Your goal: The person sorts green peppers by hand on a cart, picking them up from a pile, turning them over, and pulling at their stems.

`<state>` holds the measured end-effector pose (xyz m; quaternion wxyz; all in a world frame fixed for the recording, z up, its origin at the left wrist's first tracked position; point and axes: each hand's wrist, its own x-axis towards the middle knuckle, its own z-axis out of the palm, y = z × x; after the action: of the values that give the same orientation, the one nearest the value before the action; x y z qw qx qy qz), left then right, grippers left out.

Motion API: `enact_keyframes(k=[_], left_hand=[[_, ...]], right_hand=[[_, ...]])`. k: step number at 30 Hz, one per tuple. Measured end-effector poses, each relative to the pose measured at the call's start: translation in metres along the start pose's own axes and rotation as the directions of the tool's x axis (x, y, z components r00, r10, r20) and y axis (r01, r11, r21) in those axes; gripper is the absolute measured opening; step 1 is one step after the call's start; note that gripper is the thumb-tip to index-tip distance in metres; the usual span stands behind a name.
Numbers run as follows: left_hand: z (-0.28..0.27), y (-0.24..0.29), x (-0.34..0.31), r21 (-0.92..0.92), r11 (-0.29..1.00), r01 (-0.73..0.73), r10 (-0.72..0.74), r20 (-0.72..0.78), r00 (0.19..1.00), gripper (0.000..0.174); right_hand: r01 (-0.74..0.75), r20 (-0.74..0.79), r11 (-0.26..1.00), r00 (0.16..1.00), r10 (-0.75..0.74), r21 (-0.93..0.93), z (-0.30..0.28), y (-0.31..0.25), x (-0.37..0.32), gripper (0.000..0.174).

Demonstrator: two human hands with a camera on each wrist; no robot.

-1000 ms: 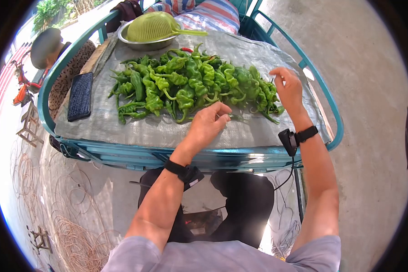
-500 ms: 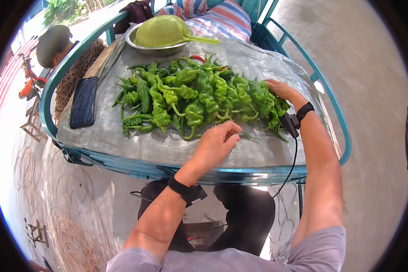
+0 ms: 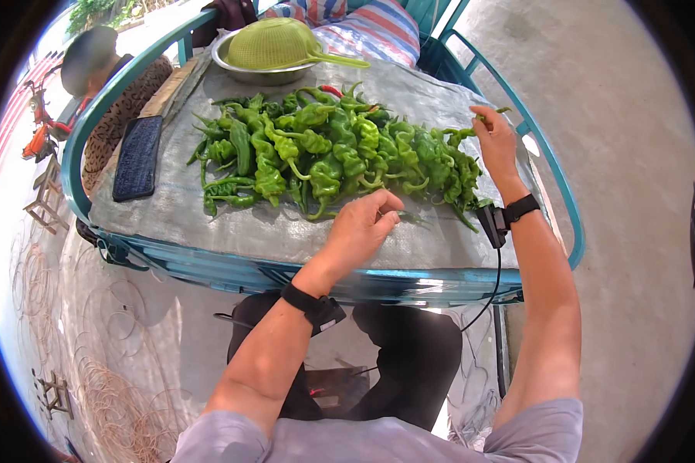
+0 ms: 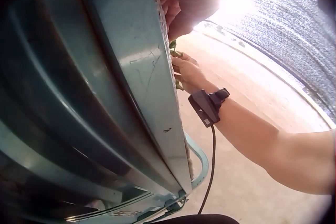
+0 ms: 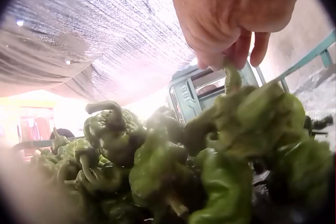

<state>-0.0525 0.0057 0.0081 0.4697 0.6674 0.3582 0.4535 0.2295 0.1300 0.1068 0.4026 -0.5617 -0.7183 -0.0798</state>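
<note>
Green peppers [image 3: 324,154] lie in a wide, wrinkled heap on a grey sheet [image 3: 239,231]; one red pepper [image 3: 330,90] shows at the back. At the heap's right end my right hand [image 3: 496,139] pinches a green pepper [image 5: 232,79] near its stem between thumb and fingers. Below it in the right wrist view, more peppers crowd together. My left hand [image 3: 364,224] rests at the heap's front edge, fingers loosely curled, a faint green sliver [image 3: 415,220] just past its thumb. In the left wrist view, the cart's edge partly hides the hands.
A yellow-green strainer [image 3: 270,45] sits over a metal bowl [image 3: 247,76] at the back left. A dark phone [image 3: 137,158] lies on the left. The blue cart rail [image 3: 93,116] curves round the sheet, with a person [image 3: 93,65] beyond it. Striped bags [image 3: 374,31] are behind.
My right hand reached down onto the heap's right end, then lifted slightly with a pepper pinched in its fingers. My left hand stayed at the front of the heap.
</note>
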Motion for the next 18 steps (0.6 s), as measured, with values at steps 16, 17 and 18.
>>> enact_keyframes(k=[16,17,18], left_hand=[[0.001,-0.007,0.002,0.006,1.0,-0.005,0.005,0.023,1.0,0.018],[0.002,-0.007,0.002,-0.002,1.0,-0.003,0.003,0.023,1.0,0.019],[0.001,-0.006,0.002,-0.01,1.0,-0.002,0.002,0.02,1.0,0.019]], right_hand=[[-0.118,-0.12,0.991,0.987,0.111,-0.059,-0.083,-0.014,0.014,0.031],[-0.184,-0.034,0.982,0.983,0.183,-0.042,-0.084,-0.003,0.013,0.03],[-0.249,0.055,0.968,0.967,0.25,-0.029,-0.085,0.007,0.011,0.03]])
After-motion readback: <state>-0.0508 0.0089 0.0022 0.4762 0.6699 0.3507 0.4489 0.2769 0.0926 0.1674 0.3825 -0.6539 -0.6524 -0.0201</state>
